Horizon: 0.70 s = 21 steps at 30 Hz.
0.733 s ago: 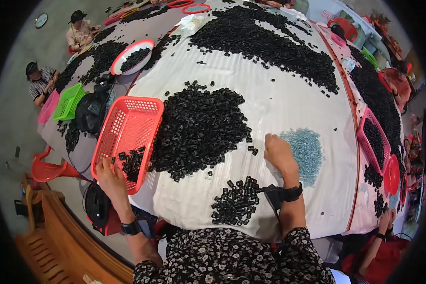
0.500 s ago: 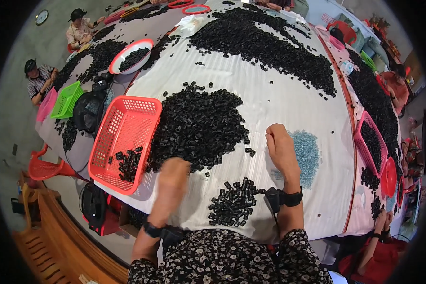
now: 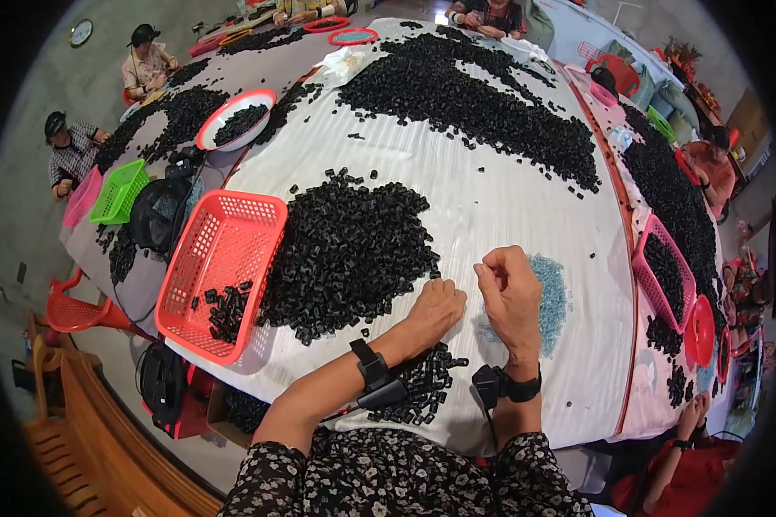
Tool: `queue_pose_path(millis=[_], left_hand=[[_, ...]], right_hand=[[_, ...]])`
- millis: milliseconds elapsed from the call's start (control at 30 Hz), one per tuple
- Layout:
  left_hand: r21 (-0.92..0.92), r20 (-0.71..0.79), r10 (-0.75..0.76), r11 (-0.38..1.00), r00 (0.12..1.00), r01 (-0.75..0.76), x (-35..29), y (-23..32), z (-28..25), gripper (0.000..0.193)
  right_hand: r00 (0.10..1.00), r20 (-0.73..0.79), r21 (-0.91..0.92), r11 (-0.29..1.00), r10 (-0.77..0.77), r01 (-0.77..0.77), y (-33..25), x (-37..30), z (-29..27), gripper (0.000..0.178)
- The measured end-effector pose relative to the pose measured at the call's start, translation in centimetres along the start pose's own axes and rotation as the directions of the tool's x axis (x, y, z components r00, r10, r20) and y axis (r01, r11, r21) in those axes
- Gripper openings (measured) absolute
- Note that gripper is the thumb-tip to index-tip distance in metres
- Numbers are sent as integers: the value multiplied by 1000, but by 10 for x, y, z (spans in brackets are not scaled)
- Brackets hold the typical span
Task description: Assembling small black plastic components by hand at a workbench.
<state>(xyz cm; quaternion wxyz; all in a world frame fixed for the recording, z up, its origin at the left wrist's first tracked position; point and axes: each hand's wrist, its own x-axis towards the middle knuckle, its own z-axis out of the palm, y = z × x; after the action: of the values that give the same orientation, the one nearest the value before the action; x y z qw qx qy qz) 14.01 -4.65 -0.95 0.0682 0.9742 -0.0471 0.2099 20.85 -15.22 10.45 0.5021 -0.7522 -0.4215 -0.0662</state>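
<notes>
My left hand [image 3: 435, 312] is closed, palm down, at the right edge of a large heap of small black plastic pieces [image 3: 345, 250]. Whatever its fingers hold is hidden. Just to its right, my right hand [image 3: 510, 293] has its fingers curled in, thumb against forefinger. I cannot make out anything in that pinch. Partly behind the right hand lies a patch of tiny clear-bluish pieces [image 3: 553, 297]. A smaller pile of black pieces [image 3: 418, 396] sits close to me, partly under my left wrist. The two hands are near each other but apart.
A red plastic basket [image 3: 169, 284] with some black pieces stands left of the heap. More black pieces [image 3: 474, 95] spread over the far table. A pink basket [image 3: 643, 267] and red dish [image 3: 701, 332] are at right, a bowl [image 3: 269, 96] far left. Several people work around the table.
My left hand has swung right, from beside the red basket to close by my right hand. My right hand has shifted slightly down and turned. The view has moved a little.
</notes>
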Motion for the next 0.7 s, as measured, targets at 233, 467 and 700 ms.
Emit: queue_pose_path(millis=[233,467,700], left_hand=[[-632,129,-476,636,870,442,-22,-7,-44,17],[-905,365,-597,-48,714,423,-88,-26,-107,18],[-908,417,-611,-309,673,282,-118,-19,-113,12]], right_hand=[[998,8,130,989,66,-67,5,-4,8,7],[888,428,490,783,166,-383,-10,-16,32,6],[774,628,504,714,84,-487,-23,-33,54,7]])
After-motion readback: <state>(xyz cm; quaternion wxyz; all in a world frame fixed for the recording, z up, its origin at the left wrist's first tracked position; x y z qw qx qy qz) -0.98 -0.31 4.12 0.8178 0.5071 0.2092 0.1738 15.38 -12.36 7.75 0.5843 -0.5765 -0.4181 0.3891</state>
